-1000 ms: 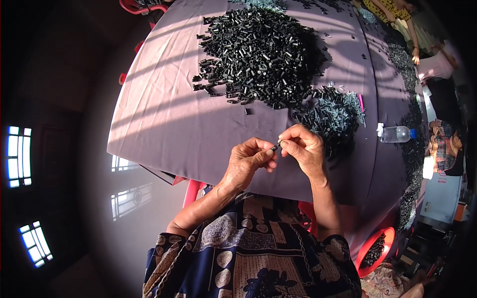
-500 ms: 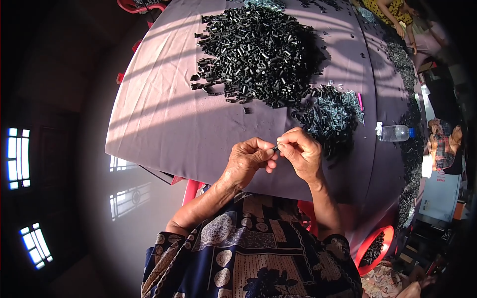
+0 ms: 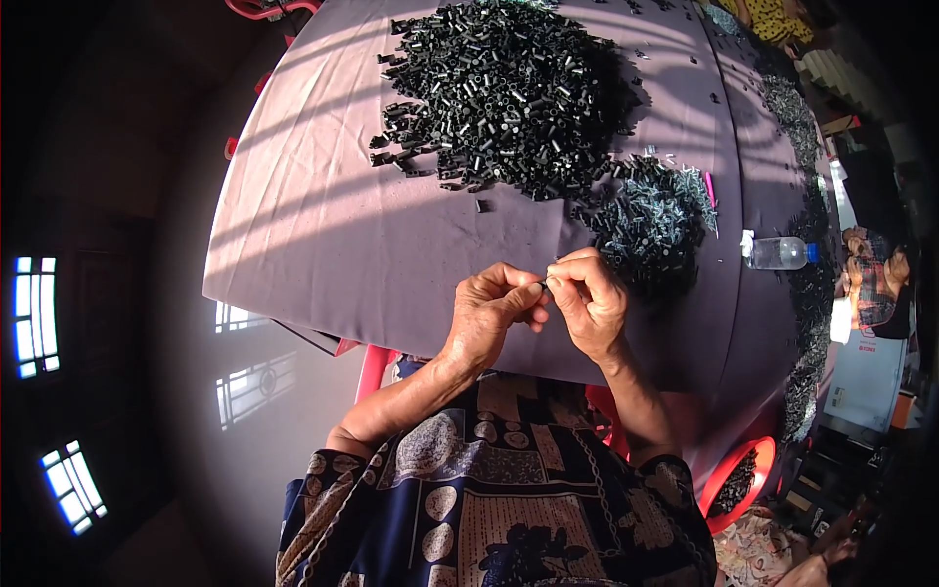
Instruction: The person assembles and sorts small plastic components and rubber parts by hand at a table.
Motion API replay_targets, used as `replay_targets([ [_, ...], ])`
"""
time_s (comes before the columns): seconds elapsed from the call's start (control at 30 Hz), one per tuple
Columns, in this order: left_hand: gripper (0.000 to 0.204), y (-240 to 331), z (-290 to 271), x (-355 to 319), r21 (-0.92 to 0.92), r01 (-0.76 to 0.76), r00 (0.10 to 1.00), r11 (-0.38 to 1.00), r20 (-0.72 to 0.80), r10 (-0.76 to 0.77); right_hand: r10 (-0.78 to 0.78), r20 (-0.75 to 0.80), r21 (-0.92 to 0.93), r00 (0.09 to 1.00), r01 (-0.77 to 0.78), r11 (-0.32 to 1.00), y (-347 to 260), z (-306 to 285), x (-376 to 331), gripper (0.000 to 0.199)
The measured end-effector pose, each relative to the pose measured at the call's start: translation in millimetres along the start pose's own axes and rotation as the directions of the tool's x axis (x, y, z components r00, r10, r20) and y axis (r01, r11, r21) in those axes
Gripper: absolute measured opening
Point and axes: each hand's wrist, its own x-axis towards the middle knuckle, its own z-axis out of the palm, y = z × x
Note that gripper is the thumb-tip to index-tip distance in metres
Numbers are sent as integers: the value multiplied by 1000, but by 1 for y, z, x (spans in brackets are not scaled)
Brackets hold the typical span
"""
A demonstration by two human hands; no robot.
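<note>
Both my hands meet over the near part of the cloth-covered table. Thumb and forefinger of my left hand (image 3: 491, 311) pinch a small black plastic piece (image 3: 544, 285), mostly covered by the fingertips. My right hand (image 3: 591, 305) is closed in a pinch against the same spot; what its fingertips hold is too small to make out. Just beyond the right hand lies a heap of small silvery screws (image 3: 653, 210), with dark pieces around it. Farther off spreads a large pile of short black tubular plastic pieces (image 3: 509, 98).
A pink pen-like stick (image 3: 710, 190) lies beside the screws. Right of it lies a clear bottle with a blue cap (image 3: 780, 253). A red basin of dark pieces (image 3: 714, 509) stands at lower right. Other people sit along the right side, one in yellow dotted clothing (image 3: 778, 22).
My fingertips have drawn closer together around the small black piece, so less of it shows. The view has shifted slightly; the piles look the same.
</note>
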Motion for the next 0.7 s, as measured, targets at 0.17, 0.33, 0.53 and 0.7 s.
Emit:
replay_targets([
  [0.17, 5, -10, 8, -3, 25, -97, 995, 995, -34, 98, 58, -29, 54, 998, -57, 997, 5, -2, -10, 7],
  [0.33, 4, -22, 12, -3, 149, -230, 972, 962, -15, 235, 119, -74, 177, 990, -104, 979, 7, -3, -20, 5],
  [0.53, 4, -23, 14, 2, 65, -144, 989, 987, -4, 145, 240, -5, 274, 971, -229, 934, 13, -12, -22, 6],
  [0.7, 10, -13, 6, 11, -121, 139, 982, 983, 146, -121, 169, -3, 313, 986, -159, 936, 9, -19, -12, 5],
])
